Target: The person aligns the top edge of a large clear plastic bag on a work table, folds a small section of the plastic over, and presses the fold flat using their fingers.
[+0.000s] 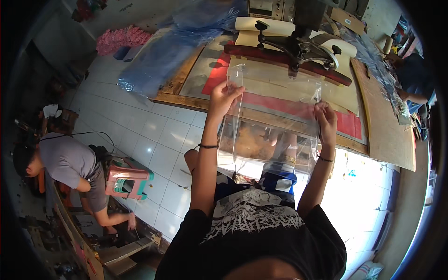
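Note:
A clear plastic sheet or bag (270, 127) hangs between my two hands, its far part lying over the worktable and its near part drooping over the table's front edge above my lap. My left hand (224, 99) pinches its left side between thumb and fingers. On the other side, my right hand (326, 117) has its fingers closed on the right side. Just beyond the plastic stands a press (298, 44) with a long red bar (343, 76). Cream sheeting (338, 100) and a red strip (347, 123) cover the table under it.
Blue clear plastic (161, 63) is heaped at the table's left, with a pink bundle (122, 40) behind it. A wooden board (385, 121) is at the right. To the left, a co-worker (70, 156) bends beside stacked stools (128, 179). Another person (415, 77) is at far right.

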### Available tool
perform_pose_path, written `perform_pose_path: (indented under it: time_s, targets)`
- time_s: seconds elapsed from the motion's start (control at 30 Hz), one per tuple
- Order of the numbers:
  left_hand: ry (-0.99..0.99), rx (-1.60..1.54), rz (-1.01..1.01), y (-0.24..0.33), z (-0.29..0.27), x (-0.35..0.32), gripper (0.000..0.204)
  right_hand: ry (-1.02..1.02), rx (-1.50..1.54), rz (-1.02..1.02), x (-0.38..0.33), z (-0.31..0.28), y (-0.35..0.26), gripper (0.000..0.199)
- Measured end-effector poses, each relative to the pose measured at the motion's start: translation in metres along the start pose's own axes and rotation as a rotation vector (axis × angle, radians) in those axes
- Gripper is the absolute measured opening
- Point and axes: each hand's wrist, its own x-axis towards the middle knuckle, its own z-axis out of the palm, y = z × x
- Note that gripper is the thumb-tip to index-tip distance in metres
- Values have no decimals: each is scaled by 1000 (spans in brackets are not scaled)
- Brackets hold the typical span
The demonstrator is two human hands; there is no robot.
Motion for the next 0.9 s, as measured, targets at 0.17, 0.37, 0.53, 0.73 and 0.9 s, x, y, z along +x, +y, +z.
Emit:
perform_pose_path:
  time_s: [0.17,0.37,0.53,0.73,0.9]
  targets:
    - [-96,-46,143,31,9,-33,18,43,65,-7,-29,-11,5,10]
    - [-58,-123,267,45,17,-56,16,66,24,-71,-33,-8,11,18]
    - [20,-103,271,40,10,-58,16,27,-11,-8,-35,-9,15,15]
    - [-31,-168,147,36,10,-51,22,119,-75,-5,-30,1,6,15]
    - [-13,-40,234,24,27,-47,36,238,127,-2,-18,-3,3,19]
